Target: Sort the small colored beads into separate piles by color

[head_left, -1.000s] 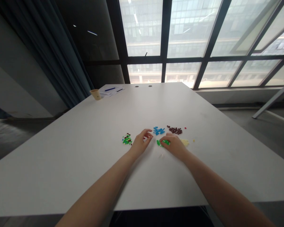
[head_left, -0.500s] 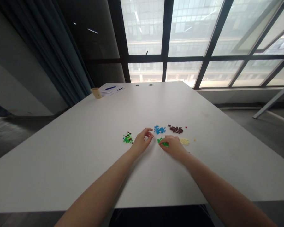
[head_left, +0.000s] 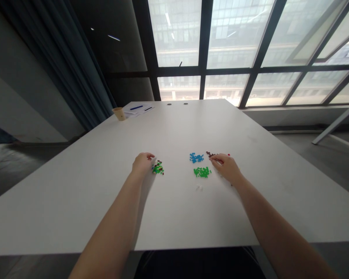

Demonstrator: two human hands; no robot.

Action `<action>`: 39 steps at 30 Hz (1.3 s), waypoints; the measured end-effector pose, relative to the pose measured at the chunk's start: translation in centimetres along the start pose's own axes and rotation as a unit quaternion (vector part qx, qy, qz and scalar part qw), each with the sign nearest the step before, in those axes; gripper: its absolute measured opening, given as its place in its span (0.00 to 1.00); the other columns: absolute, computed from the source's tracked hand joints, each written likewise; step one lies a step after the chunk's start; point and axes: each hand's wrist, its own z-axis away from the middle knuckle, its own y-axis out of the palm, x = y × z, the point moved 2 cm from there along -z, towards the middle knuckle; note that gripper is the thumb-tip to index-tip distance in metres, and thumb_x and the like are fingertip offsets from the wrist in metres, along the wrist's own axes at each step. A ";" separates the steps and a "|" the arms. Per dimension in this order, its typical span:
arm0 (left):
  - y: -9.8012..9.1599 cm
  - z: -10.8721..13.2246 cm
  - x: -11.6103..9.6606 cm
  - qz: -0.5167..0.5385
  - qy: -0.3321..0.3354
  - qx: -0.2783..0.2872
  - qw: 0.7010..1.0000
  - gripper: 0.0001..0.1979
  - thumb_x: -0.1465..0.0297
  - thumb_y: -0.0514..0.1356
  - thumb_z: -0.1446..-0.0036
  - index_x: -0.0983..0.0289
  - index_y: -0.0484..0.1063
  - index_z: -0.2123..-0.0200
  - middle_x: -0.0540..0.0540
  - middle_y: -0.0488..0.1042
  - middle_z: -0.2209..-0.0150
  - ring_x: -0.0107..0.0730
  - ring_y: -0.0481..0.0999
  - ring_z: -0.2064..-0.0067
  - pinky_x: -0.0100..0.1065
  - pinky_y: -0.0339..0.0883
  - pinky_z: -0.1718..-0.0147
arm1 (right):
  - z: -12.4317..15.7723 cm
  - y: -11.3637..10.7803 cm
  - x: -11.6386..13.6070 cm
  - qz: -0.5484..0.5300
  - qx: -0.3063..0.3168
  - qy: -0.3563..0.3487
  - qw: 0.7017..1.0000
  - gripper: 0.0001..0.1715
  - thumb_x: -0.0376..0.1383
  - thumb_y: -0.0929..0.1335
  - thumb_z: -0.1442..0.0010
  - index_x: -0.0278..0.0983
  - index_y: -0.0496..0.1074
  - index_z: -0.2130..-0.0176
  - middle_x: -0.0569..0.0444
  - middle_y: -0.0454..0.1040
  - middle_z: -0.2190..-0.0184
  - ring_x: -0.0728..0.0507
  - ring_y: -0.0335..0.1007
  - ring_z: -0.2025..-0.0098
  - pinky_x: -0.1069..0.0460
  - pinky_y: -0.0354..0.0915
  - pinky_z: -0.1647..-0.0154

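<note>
My left hand (head_left: 143,164) is at the left edge of a mixed pile (head_left: 158,167) of green, brown and other small pieces, its fingers curled together; what they hold, if anything, is too small to name. My right hand (head_left: 226,167) reaches over the dark brown pieces (head_left: 209,154), thumb and fingertips pinched at their near side, and covers part of them. Between the hands lie a pile of blue pieces (head_left: 196,157) and, nearer me, a pile of green pieces (head_left: 202,172). A few whitish pieces (head_left: 199,187) sit below the green ones.
A paper cup (head_left: 120,114) stands at the far left of the white table (head_left: 180,217), beside papers with a blue pen (head_left: 136,107). A small red piece (head_left: 228,154) lies past my right hand. Two round dark discs are near the far edge.
My left hand has moved left to the mixed pile. My right hand has left the green pieces and moved right and away to the brown ones, now hiding the pale yellow pieces.
</note>
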 end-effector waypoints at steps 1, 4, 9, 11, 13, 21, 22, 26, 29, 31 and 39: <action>0.1 -0.2 0.5 -0.010 0.001 0.008 1.000 0.05 0.75 0.58 0.59 0.62 0.73 0.77 0.57 0.74 0.72 0.38 0.71 0.67 0.39 0.61 0.65 | 0.0 0.0 -0.1 0.001 0.000 0.001 1.000 0.12 0.36 0.63 0.49 0.37 0.74 0.69 0.52 0.74 0.71 0.46 0.67 0.69 0.53 0.60 0.66; 0.6 -0.3 0.7 -0.011 0.006 0.025 1.000 0.04 0.75 0.59 0.62 0.63 0.73 0.78 0.57 0.73 0.76 0.37 0.71 0.70 0.39 0.61 0.66 | -0.1 0.2 -0.2 0.007 0.001 -0.001 1.000 0.12 0.36 0.63 0.49 0.38 0.74 0.69 0.52 0.74 0.71 0.46 0.68 0.68 0.53 0.61 0.65; 0.7 -0.1 -0.1 -0.031 0.010 0.039 0.999 0.02 0.75 0.61 0.63 0.64 0.73 0.81 0.57 0.72 0.79 0.38 0.69 0.73 0.41 0.60 0.68 | -0.1 0.1 -0.1 0.015 0.003 -0.007 1.000 0.12 0.36 0.62 0.49 0.38 0.74 0.69 0.52 0.74 0.72 0.46 0.68 0.69 0.53 0.61 0.66; 0.7 0.0 -0.2 -0.053 0.018 0.040 0.998 0.02 0.74 0.60 0.62 0.64 0.73 0.81 0.57 0.72 0.78 0.38 0.69 0.73 0.41 0.60 0.68 | -0.1 0.1 0.0 0.020 0.003 -0.007 1.000 0.12 0.37 0.62 0.48 0.38 0.74 0.69 0.52 0.74 0.72 0.46 0.67 0.69 0.53 0.60 0.66; 0.7 0.1 -0.2 -0.071 0.027 0.035 0.996 0.02 0.74 0.59 0.60 0.64 0.72 0.81 0.57 0.72 0.77 0.38 0.69 0.72 0.40 0.60 0.69 | -0.1 0.1 0.1 0.022 0.004 -0.007 1.000 0.12 0.37 0.62 0.48 0.37 0.74 0.69 0.52 0.74 0.72 0.46 0.67 0.69 0.53 0.60 0.66; 0.6 0.6 -1.7 -0.015 0.051 0.006 0.999 0.07 0.69 0.55 0.54 0.63 0.71 0.73 0.55 0.72 0.73 0.34 0.69 0.71 0.35 0.60 0.69 | 0.0 -0.3 0.5 0.028 0.004 -0.007 1.000 0.13 0.36 0.62 0.48 0.36 0.75 0.68 0.52 0.73 0.72 0.47 0.66 0.71 0.54 0.59 0.67; 0.7 0.7 -2.0 0.016 0.043 0.019 0.999 0.08 0.68 0.55 0.54 0.64 0.72 0.71 0.55 0.72 0.73 0.33 0.69 0.71 0.34 0.60 0.70 | 0.0 -0.4 0.5 0.029 0.003 -0.005 1.000 0.13 0.36 0.62 0.48 0.36 0.75 0.68 0.52 0.73 0.72 0.47 0.65 0.71 0.54 0.59 0.68; 1.6 1.7 -3.8 0.161 0.009 0.093 0.983 0.11 0.66 0.59 0.57 0.66 0.73 0.70 0.54 0.72 0.72 0.29 0.68 0.70 0.31 0.60 0.69 | -0.1 -0.5 0.5 0.031 0.006 -0.005 1.000 0.13 0.36 0.62 0.47 0.36 0.75 0.68 0.52 0.73 0.72 0.47 0.65 0.71 0.53 0.59 0.68; 2.6 3.2 -5.6 0.280 -0.023 0.156 0.947 0.12 0.64 0.63 0.60 0.65 0.73 0.71 0.52 0.72 0.72 0.25 0.67 0.71 0.29 0.60 0.70 | -0.1 -0.5 0.6 0.029 0.006 -0.006 1.000 0.13 0.36 0.62 0.47 0.36 0.75 0.68 0.52 0.73 0.72 0.47 0.65 0.71 0.53 0.59 0.68; 3.3 4.4 -6.7 0.366 -0.053 0.205 0.906 0.13 0.65 0.65 0.63 0.65 0.73 0.71 0.52 0.72 0.71 0.23 0.67 0.71 0.27 0.60 0.69 | -0.1 -0.4 0.6 0.026 0.007 -0.008 1.000 0.13 0.36 0.62 0.48 0.37 0.74 0.68 0.52 0.73 0.73 0.47 0.65 0.71 0.53 0.59 0.68; 5.6 8.2 -9.6 0.592 -0.107 0.330 0.728 0.11 0.71 0.68 0.64 0.66 0.72 0.74 0.50 0.70 0.74 0.19 0.67 0.72 0.25 0.60 0.70 | 0.0 -0.2 0.8 0.028 0.013 -0.017 0.999 0.13 0.36 0.62 0.48 0.37 0.75 0.68 0.53 0.72 0.74 0.48 0.63 0.73 0.53 0.58 0.70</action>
